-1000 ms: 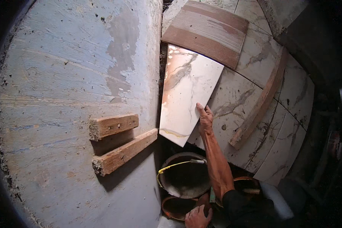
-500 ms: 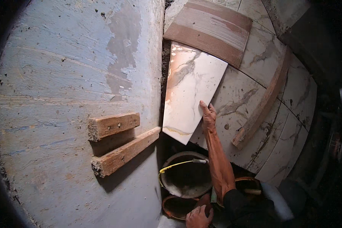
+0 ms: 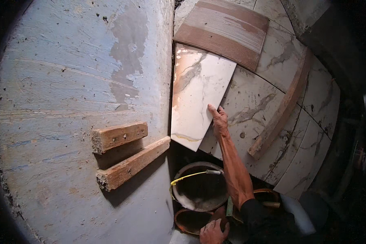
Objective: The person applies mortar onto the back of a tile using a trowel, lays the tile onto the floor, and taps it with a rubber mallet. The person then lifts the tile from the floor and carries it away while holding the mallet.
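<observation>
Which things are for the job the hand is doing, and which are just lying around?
For the job:
- veined white tile
- right hand, holding its edge

Probably just lying around, no hand on them:
- ridged brown tile
- long wooden strip

Can't tell: the yellow-handled bucket.

With our right hand (image 3: 218,118) we grip a marbled tile (image 3: 199,89) by its right edge, thumb on its face. Beyond that hand lies a ribbed brown tile (image 3: 225,34); right of it, a wooden batten (image 3: 282,106); nearer us, a grey bucket (image 3: 183,201). Our left hand (image 3: 212,233) sits lower, beside an orange-rimmed container (image 3: 183,230).
</observation>
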Demonstrator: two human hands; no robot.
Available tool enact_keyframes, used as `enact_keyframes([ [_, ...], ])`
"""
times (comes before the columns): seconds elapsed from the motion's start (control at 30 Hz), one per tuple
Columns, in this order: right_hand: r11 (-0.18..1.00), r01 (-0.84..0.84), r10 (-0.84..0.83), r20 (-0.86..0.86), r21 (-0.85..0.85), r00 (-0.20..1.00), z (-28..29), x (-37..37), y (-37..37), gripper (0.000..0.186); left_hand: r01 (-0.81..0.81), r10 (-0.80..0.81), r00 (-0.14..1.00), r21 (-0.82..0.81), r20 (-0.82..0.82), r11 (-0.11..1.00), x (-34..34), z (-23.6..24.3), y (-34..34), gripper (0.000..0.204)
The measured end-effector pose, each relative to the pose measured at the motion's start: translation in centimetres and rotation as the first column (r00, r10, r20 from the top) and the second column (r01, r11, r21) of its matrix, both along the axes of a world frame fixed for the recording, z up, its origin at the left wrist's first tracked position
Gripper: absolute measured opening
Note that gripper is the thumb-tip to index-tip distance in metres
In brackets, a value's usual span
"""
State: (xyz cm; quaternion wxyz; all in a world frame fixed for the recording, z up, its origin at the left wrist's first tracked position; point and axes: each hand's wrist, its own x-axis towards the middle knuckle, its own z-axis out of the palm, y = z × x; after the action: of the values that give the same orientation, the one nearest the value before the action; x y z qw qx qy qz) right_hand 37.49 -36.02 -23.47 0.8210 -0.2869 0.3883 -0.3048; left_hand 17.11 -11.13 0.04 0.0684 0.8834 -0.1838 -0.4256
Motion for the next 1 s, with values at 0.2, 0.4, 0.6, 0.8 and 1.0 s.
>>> enact_keyframes([
  [0.2, 0.999, -0.024, 0.024, -0.016, -0.034, 1.0, 0.1, 0.0, -0.2, 0.032, 0.033, -0.032, 0.999, 0.021, -0.025, 0.999, -0.1, -0.3, 0.0, 0.041],
  [0.4, 1.0, 0.005, -0.005, 0.018, 0.0, 1.0, -0.1, -0.3, 0.3, 0.033, 0.026, -0.025, 0.999, 0.025, -0.023, 0.999, -0.3, -0.3, 0.1, 0.041],
  [0.6, 1.0, 0.023, -0.023, 0.036, 0.015, 0.999, 0.1, -0.3, 0.7, 0.033, -0.008, 0.008, 1.0, 0.022, 0.015, 1.0, -0.4, -0.4, 0.0, 0.038],
  [0.8, 1.0, 0.001, -0.001, 0.021, 0.007, 1.0, -0.1, -0.1, 0.2, 0.034, -0.012, 0.013, 1.0, -0.024, 0.027, 1.0, -0.5, -0.5, 0.1, 0.037],
  [1.0, 0.997, -0.074, 0.074, -0.008, 0.023, 0.997, -0.8, -0.3, -0.8, 0.035, -0.004, 0.004, 1.0, 0.0, -0.015, 1.0, -0.4, -0.3, -0.5, 0.037],
])
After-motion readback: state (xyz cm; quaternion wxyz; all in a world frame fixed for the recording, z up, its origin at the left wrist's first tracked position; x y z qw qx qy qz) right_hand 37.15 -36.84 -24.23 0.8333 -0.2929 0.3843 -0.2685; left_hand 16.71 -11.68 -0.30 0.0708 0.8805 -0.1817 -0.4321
